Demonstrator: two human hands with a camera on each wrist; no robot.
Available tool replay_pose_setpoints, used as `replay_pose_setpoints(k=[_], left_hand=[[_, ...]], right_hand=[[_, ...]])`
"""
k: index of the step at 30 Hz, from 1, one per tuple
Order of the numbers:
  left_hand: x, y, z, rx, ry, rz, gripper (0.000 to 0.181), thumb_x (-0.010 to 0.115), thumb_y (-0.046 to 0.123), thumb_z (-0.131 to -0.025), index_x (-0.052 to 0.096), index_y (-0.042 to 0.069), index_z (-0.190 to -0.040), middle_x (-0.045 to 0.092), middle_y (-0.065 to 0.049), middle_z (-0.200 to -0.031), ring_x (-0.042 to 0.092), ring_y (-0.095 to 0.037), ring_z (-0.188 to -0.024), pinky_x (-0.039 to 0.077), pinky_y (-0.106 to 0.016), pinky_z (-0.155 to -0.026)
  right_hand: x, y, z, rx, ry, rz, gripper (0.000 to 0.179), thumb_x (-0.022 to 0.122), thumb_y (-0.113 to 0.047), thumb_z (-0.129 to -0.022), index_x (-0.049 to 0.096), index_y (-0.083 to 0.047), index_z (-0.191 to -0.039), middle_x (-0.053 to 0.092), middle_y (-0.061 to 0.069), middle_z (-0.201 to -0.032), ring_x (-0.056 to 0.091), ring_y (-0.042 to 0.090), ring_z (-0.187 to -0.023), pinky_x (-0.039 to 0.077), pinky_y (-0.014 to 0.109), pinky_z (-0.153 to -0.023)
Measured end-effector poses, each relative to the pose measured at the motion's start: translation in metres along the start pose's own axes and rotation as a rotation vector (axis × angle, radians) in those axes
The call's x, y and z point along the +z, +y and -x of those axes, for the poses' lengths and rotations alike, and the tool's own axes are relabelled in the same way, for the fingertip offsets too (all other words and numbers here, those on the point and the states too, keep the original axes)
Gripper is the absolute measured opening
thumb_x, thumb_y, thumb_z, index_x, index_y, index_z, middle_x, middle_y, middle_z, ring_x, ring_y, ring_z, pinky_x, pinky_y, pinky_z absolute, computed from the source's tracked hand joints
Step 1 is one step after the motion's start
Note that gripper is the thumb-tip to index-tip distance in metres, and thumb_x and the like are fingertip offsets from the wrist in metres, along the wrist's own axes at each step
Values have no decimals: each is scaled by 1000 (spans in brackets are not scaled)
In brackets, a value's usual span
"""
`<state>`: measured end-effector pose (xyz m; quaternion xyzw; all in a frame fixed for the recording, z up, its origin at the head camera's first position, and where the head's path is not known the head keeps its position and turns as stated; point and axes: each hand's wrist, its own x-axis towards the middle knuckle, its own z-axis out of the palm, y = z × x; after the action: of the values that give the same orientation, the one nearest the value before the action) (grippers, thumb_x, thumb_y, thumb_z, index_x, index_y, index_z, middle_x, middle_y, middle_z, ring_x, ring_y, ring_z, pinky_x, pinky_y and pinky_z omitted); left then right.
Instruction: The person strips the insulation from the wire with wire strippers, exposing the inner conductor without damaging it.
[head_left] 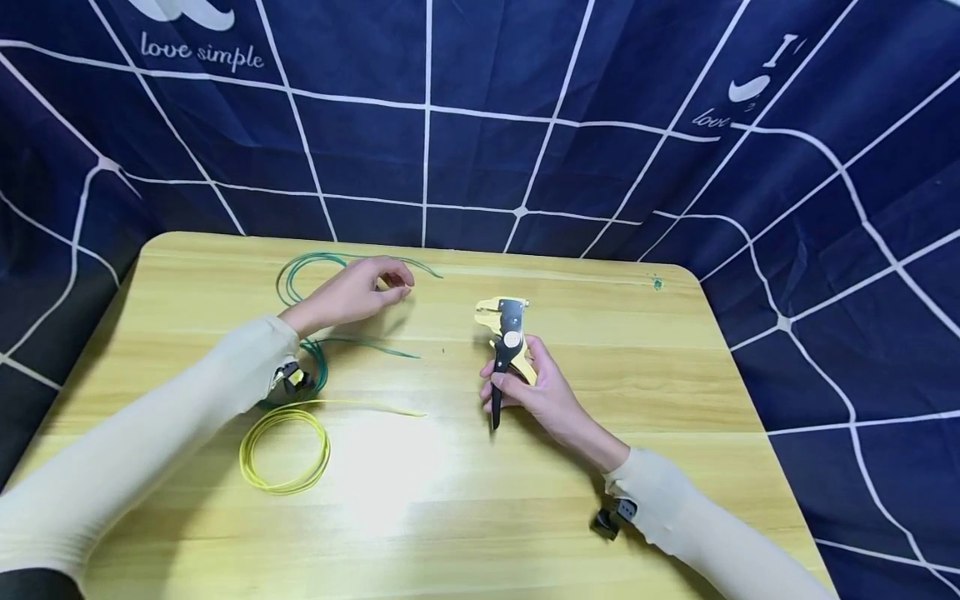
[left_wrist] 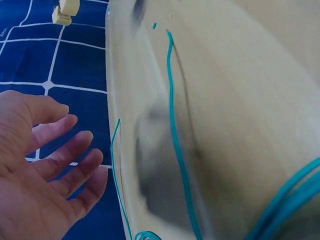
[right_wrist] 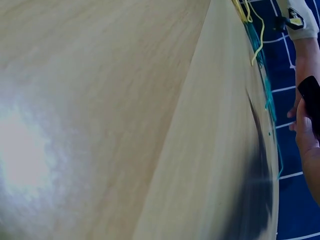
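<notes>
In the head view my right hand [head_left: 551, 400] grips a wire stripper [head_left: 512, 321] with a black and cream body, its head pointing away from me above the table. Only the end of its dark handle [right_wrist: 311, 102] shows in the right wrist view, against the thumb. My left hand [head_left: 356, 292] hovers over the far green wire coil [head_left: 278, 285], with nothing in its loosely bent fingers [left_wrist: 82, 145]. Below that wrist lies another green wire [left_wrist: 175, 125], its coil partly covered by the sleeve in the head view. Closer to me is a yellow wire coil [head_left: 243, 454].
The wooden table [head_left: 600, 358] has rounded far corners. A dark blue curtain [head_left: 480, 158] with white grid lines surrounds its back and sides. Small green scraps [head_left: 657, 283] lie near the far right corner, and a tiny green bit [left_wrist: 154, 25] sits by the wire's tip.
</notes>
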<state>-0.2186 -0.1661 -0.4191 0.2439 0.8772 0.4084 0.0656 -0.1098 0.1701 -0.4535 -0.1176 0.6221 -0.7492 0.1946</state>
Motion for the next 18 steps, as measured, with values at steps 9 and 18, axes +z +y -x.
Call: replay_pose_setpoints(k=[9,18], left_hand=[[-3,-6,-29,15,41,-18,18,69,5,-105,73,-4,-118,72,-18,-121,64,-38,-118,47,-56,-107],[5,-18,-48,-64,6,6,23,68,6,-106,70,-7,-125,73,-20,-120,67,-35,-117,47,-52,-109]], right_hand=[[-2,3,-2,-3,9,-19,56,65,7,-102,36,-6,-149,68,26,-114,74,29,-87,65,51,-77],[-4,3,0,4,3,-36,55,63,8,-103,36,-5,-148,69,21,-113,74,29,-87,65,51,-78]])
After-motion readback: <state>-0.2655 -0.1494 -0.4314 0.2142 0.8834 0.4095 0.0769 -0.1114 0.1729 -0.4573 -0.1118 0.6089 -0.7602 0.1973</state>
